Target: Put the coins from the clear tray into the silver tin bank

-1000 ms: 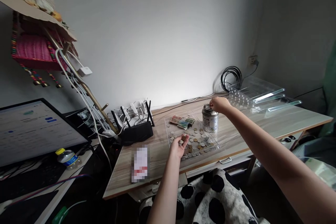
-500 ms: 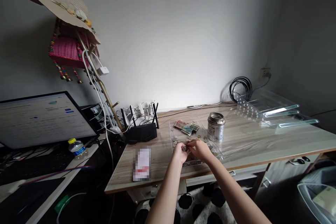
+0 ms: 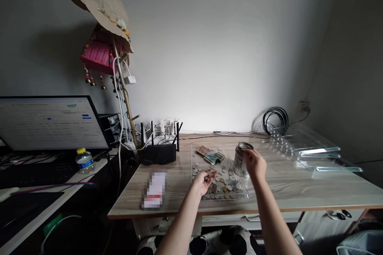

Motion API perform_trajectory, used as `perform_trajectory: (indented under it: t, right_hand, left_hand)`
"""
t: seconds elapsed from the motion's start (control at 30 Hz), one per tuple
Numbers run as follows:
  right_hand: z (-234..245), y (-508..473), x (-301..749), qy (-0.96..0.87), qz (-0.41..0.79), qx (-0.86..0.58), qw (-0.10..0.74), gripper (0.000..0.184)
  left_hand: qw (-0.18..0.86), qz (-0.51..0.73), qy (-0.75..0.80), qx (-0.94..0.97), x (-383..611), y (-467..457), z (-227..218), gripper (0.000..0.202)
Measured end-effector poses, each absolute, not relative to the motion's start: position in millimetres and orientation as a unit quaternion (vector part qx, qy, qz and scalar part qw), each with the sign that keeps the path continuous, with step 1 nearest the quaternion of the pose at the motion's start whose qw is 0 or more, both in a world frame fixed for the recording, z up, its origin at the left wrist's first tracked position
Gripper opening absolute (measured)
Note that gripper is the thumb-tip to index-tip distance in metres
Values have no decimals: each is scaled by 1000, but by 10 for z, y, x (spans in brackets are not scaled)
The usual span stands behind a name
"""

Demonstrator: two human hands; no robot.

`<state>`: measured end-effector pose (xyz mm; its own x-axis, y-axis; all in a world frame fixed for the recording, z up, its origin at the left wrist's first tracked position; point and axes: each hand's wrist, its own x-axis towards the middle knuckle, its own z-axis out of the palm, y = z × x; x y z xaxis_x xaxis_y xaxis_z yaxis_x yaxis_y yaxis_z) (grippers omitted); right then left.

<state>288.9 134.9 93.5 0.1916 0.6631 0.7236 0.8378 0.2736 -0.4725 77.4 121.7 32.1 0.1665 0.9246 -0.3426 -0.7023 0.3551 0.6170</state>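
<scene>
Plain wall (image 3: pixel 203 67) behind, dim rm; wood-look desk (image 3: pixel 287 191) spans lower half of frame, black router (image 3: pixel 158 154) L of centre. Clear tray (image 3: pixel 202 165) lies flat at lower centre w/ loose coins (image 3: pixel 229 187) spread over it & banknotes (image 3: pixel 211 155) toward its far end. Metal can (image 3: pixel 239 161) stands upright just beside tray's R edge, a bit R of centre, long axis vert., mouth up. L hand (image 3: pixel 203 182) is over tray's L side, palm up, fingers curled round a few coins (image 3: pixel 206 178). R hand (image 3: pixel 256 164) is much nearer the can, overlapping its R side in view, fingertips abt. rim ht.; can't tell if they touch. Its fingers look bunched tog., but blur hides whether anything's pinched btwn them. From L hand, can lies up & R in frame; from R hand, immed. L.
</scene>
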Motion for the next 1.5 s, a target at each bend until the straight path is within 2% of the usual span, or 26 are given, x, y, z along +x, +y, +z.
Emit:
perform_trajectory:
  t: [0.1, 0.2, 0.3, 0.47, 0.67, 0.7, 0.83, 0.87, 0.9, 0.97, 1.07, 1.2, 1.3, 1.43, 1.5]
  right_hand:
    - [1101, 1626, 3274, -641, -91, -630, 428, 33]
    - [1132, 1897, 3508, -691, -25, -623, 367, 32]
    - [1105, 2088, 3625, -733, 17, -581, 352, 32]
    - [1121, 2235, 3660, -748, 0, -563, 352, 31]
    - [1275, 2216, 3607, -802, 32, -520, 293, 25]
    - [1302, 2174, 3583, -796, 29, -520, 309, 25]
    - [1307, 1844, 3276, -697, -28, -549, 460, 33]
    - [1268, 1735, 3131, -698, -25, -541, 469, 34]
    - [1211, 1627, 2964, -724, -8, -520, 452, 34]
    - [1058, 1435, 2600, -813, 44, -456, 358, 30]
    - [813, 1279, 2124, -883, 53, -406, 231, 24]
    - [689, 1299, 1891, -892, 23, -423, 160, 19]
    - [817, 1387, 2094, -871, -4, -446, 206, 24]
    - [1165, 1586, 2766, -764, -93, -521, 369, 28]
    - [1316, 1738, 3120, -725, -127, -569, 366, 27]
  left_hand:
    - [733, 551, 360, 171, 769, 1218, 315, 9]
    - [727, 559, 355, 181, 771, 1207, 318, 9]
    - [721, 567, 356, 179, 769, 1188, 331, 10]
    - [711, 582, 359, 161, 761, 1180, 343, 10]
    - [724, 587, 336, 132, 761, 1208, 311, 8]
    - [728, 588, 329, 123, 759, 1215, 300, 7]
    - [746, 589, 297, 92, 743, 1243, 260, 9]
    - [752, 585, 290, 92, 742, 1248, 259, 10]
    - [758, 579, 287, 94, 743, 1251, 264, 11]
    - [764, 567, 291, 102, 753, 1252, 288, 13]
    - [747, 576, 315, 104, 781, 1249, 334, 14]
    - [734, 586, 330, 96, 799, 1251, 338, 12]
    - [749, 580, 304, 96, 776, 1268, 282, 13]
    - [713, 629, 305, 55, 747, 1319, 195, 28]
    - [691, 646, 320, 40, 747, 1340, 181, 30]
